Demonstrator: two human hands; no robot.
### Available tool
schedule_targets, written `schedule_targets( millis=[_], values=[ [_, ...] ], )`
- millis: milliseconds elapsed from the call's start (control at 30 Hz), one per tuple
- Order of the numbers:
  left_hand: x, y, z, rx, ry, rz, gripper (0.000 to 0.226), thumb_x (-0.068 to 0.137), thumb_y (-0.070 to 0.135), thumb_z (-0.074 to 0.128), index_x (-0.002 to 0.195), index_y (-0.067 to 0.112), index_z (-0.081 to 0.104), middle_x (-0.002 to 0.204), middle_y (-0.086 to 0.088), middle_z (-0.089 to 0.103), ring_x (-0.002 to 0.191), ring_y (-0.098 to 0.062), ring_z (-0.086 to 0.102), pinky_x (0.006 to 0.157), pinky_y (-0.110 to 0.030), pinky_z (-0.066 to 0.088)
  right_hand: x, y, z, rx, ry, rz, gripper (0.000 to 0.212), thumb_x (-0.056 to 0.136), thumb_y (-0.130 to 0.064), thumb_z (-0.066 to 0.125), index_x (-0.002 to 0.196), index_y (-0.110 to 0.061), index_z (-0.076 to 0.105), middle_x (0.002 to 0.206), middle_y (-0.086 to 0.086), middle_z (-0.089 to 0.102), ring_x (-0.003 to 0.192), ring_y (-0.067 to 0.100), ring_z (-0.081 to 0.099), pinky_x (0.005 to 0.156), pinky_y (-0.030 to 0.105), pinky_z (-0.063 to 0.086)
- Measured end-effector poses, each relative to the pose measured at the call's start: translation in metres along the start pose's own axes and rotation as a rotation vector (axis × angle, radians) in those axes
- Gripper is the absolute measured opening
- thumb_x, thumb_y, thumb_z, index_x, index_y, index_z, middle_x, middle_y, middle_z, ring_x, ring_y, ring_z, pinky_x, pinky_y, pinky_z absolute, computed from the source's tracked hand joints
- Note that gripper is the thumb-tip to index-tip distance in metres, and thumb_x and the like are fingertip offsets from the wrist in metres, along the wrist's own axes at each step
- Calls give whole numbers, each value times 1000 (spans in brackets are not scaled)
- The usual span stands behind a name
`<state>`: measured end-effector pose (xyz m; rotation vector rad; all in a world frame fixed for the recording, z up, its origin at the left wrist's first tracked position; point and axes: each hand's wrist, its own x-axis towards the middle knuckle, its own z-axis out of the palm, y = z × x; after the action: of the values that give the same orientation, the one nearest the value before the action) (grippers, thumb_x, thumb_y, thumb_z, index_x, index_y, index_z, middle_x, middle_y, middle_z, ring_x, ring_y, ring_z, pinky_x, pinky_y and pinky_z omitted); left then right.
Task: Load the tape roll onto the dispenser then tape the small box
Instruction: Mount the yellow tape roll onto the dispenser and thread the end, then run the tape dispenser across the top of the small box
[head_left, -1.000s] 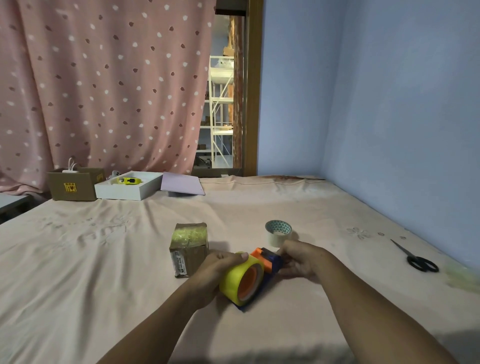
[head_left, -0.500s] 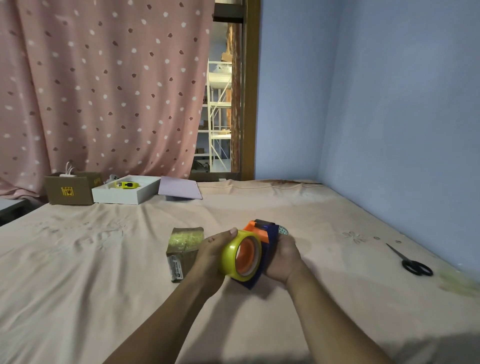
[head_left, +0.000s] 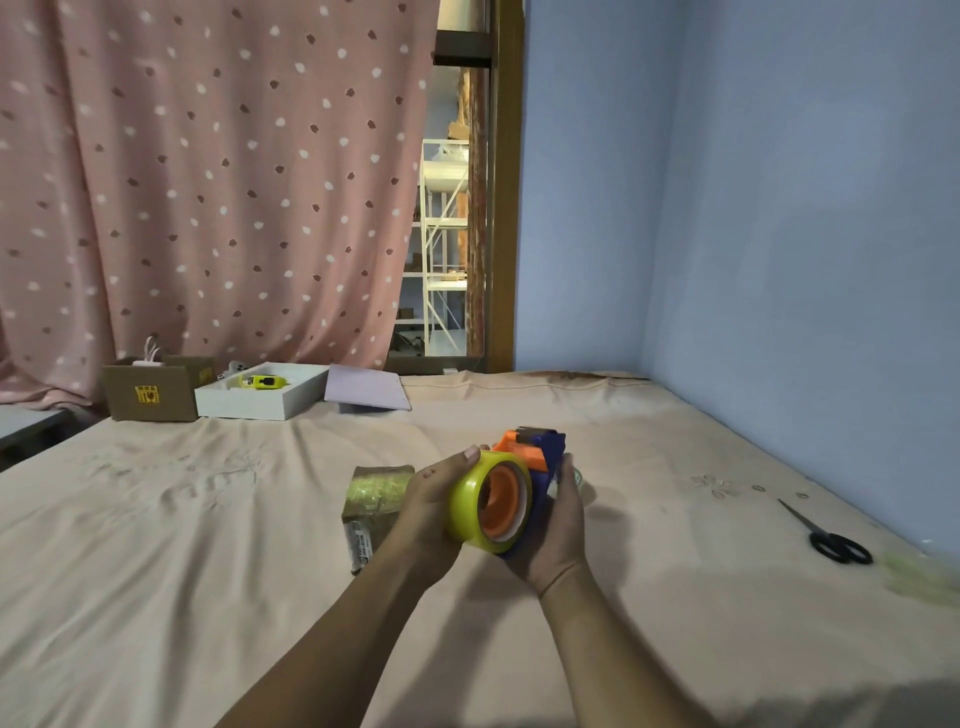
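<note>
A yellow tape roll (head_left: 467, 506) sits around the orange hub of a blue and orange dispenser (head_left: 540, 457), held up above the bed. My left hand (head_left: 428, 506) grips the roll from the left, thumb on its top. My right hand (head_left: 558, 525) cups the dispenser's blue body from the right and below. The small box (head_left: 371, 493), brown with a shiny yellowish top, lies on the sheet just left of my left hand, partly hidden by it. A second, smaller tape roll (head_left: 577, 475) peeks out behind my right hand.
Black scissors (head_left: 831, 538) lie at the right near the blue wall. At the back left stand a cardboard box (head_left: 148, 397), a white tray (head_left: 260, 402) with a yellow item, and a lilac sheet (head_left: 366, 395). A peach bedsheet (head_left: 208, 545) covers the surface.
Both hands have lifted the dispenser and roll off the sheet and turned them upright. The yellow roll now sits around the orange hub. The small roll behind is mostly covered.
</note>
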<state>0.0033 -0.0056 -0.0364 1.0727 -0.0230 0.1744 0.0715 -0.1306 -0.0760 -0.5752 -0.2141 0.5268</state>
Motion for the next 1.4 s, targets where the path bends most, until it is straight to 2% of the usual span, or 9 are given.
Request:
schedule_targets(
  millis=[67, 200, 367, 533, 667, 733, 900, 1067, 1400],
  values=[
    [2, 2, 1, -10, 24, 26, 35, 75, 40, 78, 95, 11, 81, 104, -19, 73, 92, -31, 67, 91, -42, 52, -4, -2, 5, -56, -100, -39, 83, 64, -75, 74, 118, -12, 77, 120, 19, 72, 105, 36, 72, 89, 48, 58],
    [2, 1, 1, -33, 67, 68, 50, 70, 44, 82, 101, 4, 79, 107, -25, 72, 98, -35, 66, 98, -48, 50, -7, -4, 13, -178, -171, -16, 65, 46, -34, 101, 105, -14, 82, 112, 18, 74, 100, 33, 73, 97, 50, 52],
    [-6, 16, 1, 89, 204, 17, 37, 82, 37, 82, 89, 1, 79, 98, -29, 77, 89, -38, 72, 92, -55, 58, -4, -7, 25, -303, -73, 80, 27, 79, -6, 67, 105, -9, 71, 90, 14, 77, 77, 28, 76, 62, 36, 62],
    [-5, 53, -25, 585, 339, 40, 48, 84, 49, 79, 93, 2, 78, 83, -11, 77, 74, -24, 72, 68, -34, 62, 12, -13, 31, -534, 32, 100, 48, 65, 2, 72, 113, -4, 67, 104, 22, 66, 93, 37, 63, 84, 47, 55],
    [-2, 74, -67, 744, 554, 216, 34, 88, 38, 72, 81, 5, 76, 76, -15, 78, 75, -29, 75, 81, -44, 60, 23, -16, 49, -806, 58, 40, 41, 60, 11, 65, 97, -7, 63, 88, 15, 60, 71, 25, 60, 59, 32, 53],
    [0, 74, -90, 904, 666, 219, 23, 86, 32, 68, 81, 11, 75, 79, -8, 77, 86, -30, 73, 81, -42, 57, 27, -20, 61, -1027, 38, -1, 51, 67, 15, 67, 109, -13, 61, 90, 15, 61, 76, 26, 61, 62, 35, 54],
    [0, 55, -132, 752, 635, 37, 16, 83, 21, 73, 90, 6, 73, 90, -17, 76, 80, -34, 73, 77, -45, 62, 32, -31, 92, -1499, 3, -56, 84, 68, 11, 73, 141, -23, 48, 122, 9, 61, 105, 31, 61, 77, 36, 52],
    [-5, 47, -133, 604, 506, 4, 20, 88, 1, 72, 99, -15, 69, 82, -18, 70, 69, -28, 65, 67, -36, 58, 31, -39, 117, -1938, -169, -83, 71, 67, 6, 74, 130, -21, 56, 111, 7, 65, 98, 28, 61, 67, 30, 49],
    [6, 40, -117, 539, 518, 13, 16, 96, 7, 60, 90, -3, 72, 83, -15, 70, 72, -27, 62, 67, -37, 55, 50, -34, 143, -2461, -408, -117, 71, 84, -18, 67, 149, -33, 43, 136, 6, 60, 114, 28, 55, 89, 41, 52]
  ],
)
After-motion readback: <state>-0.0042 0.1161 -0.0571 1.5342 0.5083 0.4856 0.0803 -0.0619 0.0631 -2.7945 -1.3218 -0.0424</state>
